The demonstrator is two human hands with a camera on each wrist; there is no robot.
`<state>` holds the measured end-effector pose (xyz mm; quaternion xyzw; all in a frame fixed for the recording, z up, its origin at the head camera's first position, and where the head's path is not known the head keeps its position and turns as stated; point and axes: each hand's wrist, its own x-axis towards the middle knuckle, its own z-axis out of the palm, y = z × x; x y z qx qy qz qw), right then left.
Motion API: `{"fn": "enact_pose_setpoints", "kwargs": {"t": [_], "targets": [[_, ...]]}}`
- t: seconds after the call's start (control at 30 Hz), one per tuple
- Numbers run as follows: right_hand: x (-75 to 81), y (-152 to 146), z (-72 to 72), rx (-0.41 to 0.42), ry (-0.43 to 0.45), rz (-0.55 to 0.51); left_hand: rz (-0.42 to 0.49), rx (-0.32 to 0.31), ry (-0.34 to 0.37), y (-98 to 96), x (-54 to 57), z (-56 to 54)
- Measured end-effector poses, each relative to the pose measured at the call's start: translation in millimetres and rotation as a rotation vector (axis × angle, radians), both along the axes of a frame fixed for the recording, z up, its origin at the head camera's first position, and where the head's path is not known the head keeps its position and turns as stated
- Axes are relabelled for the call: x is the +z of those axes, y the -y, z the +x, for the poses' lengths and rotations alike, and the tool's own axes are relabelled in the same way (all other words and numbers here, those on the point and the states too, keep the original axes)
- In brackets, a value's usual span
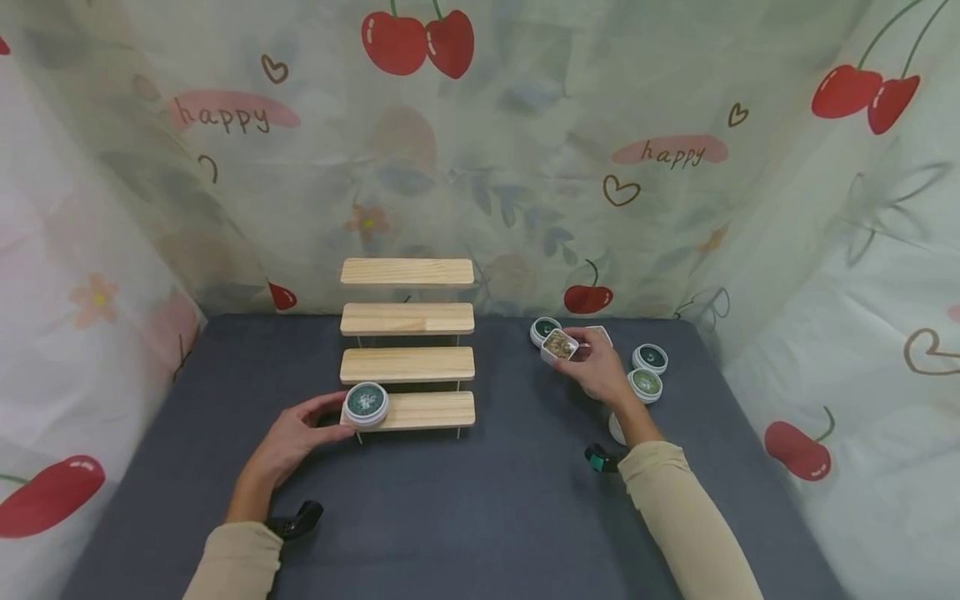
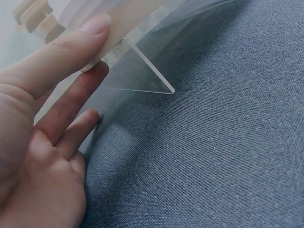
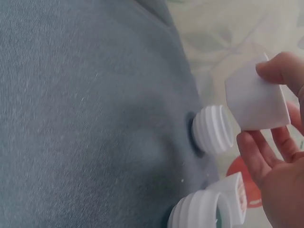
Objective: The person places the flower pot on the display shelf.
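A round white pot with a dark green top (image 1: 366, 403) sits at the left end of the lowest wooden step (image 1: 427, 410). My left hand (image 1: 288, 442) holds it from the left, thumb and forefinger at its side; the left wrist view shows the thumb (image 2: 90, 35) against its pale lower part. On the right, my right hand (image 1: 603, 371) pinches a small square white pot (image 3: 256, 97) above the table. Its greenish-brown, crumbly filling (image 1: 559, 344) shows in the head view. Just behind it stands a round pot with a dark green top (image 1: 543, 327).
Three further wooden steps (image 1: 407, 271) rise behind on clear supports (image 2: 152, 66). Round pots (image 1: 649, 357) (image 1: 645, 385) stand right of my right hand; a square pot (image 3: 237, 195) is near. Patterned cloth (image 1: 510, 167) hangs behind the dark table (image 1: 465, 517).
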<state>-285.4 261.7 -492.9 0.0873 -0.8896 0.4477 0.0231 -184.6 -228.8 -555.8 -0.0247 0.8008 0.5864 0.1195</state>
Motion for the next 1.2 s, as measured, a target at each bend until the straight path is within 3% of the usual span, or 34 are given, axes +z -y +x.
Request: {"fn": "enact_pose_setpoints", "kwargs": {"t": [0.17, 0.4, 0.53, 0.83, 1.2], "targets": [[12.0, 11, 4.0, 0.08, -0.012, -0.08, 0.002, 0.002, 0.0, -0.7, 0.5, 0.3], [28.7, 36, 15.6, 0.144, 0.039, -0.207, -0.005, 0.008, -0.003, -0.4, 0.3, 0.0], [34.6, 49, 24.6, 0.167, 0.032, -0.159, -0.007, 0.009, 0.001, -0.4, -0.2, -0.2], [42.4, 80, 36.6, 0.302, -0.047, -0.074, -0.003, 0.016, 0.003, -0.2, -1.6, -0.6], [41.5, 110, 49.3, 0.398, -0.034, -0.08, -0.006, 0.014, 0.0, -0.2, -1.7, -0.2]]}}
